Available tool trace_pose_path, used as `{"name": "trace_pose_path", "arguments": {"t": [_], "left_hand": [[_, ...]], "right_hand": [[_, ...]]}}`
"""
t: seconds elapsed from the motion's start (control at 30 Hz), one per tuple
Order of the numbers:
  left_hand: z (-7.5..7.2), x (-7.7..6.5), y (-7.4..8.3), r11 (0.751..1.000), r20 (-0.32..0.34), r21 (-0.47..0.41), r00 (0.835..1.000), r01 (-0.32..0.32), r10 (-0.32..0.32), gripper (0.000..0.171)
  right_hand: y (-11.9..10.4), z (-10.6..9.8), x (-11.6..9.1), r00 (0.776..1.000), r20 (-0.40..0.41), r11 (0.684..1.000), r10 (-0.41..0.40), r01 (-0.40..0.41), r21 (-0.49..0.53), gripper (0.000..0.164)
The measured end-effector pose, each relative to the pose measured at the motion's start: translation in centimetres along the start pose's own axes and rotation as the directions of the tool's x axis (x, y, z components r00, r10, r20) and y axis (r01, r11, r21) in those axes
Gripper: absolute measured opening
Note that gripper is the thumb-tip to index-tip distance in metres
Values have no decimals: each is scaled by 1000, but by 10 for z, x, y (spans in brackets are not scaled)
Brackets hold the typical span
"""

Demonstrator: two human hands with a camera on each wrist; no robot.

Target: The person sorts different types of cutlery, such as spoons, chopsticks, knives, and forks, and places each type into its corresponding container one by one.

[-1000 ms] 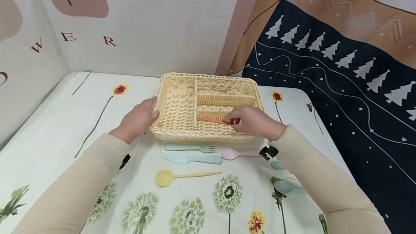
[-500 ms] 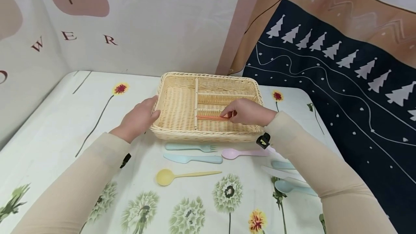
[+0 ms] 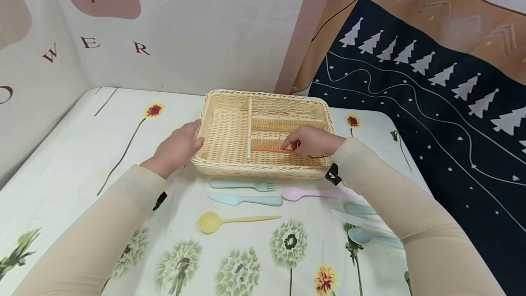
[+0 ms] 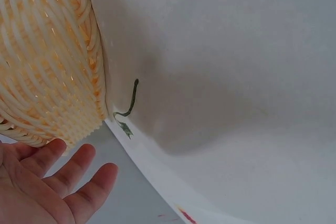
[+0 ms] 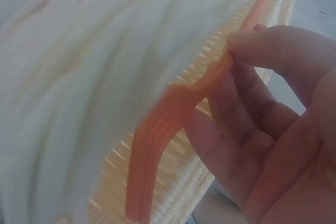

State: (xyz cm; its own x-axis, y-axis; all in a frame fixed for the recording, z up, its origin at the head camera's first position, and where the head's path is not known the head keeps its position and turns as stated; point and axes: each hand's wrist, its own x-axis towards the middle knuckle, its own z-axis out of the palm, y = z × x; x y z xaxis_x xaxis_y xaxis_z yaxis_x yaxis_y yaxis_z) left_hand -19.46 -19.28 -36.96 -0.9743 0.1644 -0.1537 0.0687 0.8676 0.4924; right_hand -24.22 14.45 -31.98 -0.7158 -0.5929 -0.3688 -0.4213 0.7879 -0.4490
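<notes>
A wicker basket (image 3: 223, 136) with dividers stands near the back of the table. My right hand (image 3: 314, 141) pinches an orange fork (image 3: 271, 149) between thumb and fingers, inside the front compartment on the basket's right side. Its tines (image 5: 152, 145) point down and away from the fingers in the right wrist view, and the handle extends to the upper right. My left hand (image 3: 176, 147) holds the basket's left rim, thumb over the edge and fingers along the outer wall. In the left wrist view those fingers (image 4: 94, 192) look only slightly bent.
Before the basket lie a blue fork (image 3: 238, 185), a blue knife (image 3: 246, 199), a pink spoon (image 3: 293, 193) and a yellow spoon (image 3: 210, 222). Under the right forearm are a blue spoon (image 3: 361, 236) and a white knife (image 3: 349, 217). A curtain wall (image 3: 197, 35) rises behind.
My right hand has shifted slightly toward the back of the basket, bringing the orange fork closer to the divider. My left hand stays at the rim.
</notes>
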Motion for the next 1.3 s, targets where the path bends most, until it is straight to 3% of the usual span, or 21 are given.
{"name": "trace_pose_path", "arguments": {"t": [0.5,1.07,1.3], "left_hand": [[-1,-1,0,1000,-7,8,1000,-2,2,64],[0,-2,0,1000,-19,-3,1000,-16,16,63],[0,0,0,1000,-10,-5,1000,-1,1,63]], "right_hand": [[-1,5,8,993,103,996,-52,59,-70,38],[10,20,14,979,152,980,-133,152,-125,36],[12,23,15,979,156,983,-133,151,-106,34]]}}
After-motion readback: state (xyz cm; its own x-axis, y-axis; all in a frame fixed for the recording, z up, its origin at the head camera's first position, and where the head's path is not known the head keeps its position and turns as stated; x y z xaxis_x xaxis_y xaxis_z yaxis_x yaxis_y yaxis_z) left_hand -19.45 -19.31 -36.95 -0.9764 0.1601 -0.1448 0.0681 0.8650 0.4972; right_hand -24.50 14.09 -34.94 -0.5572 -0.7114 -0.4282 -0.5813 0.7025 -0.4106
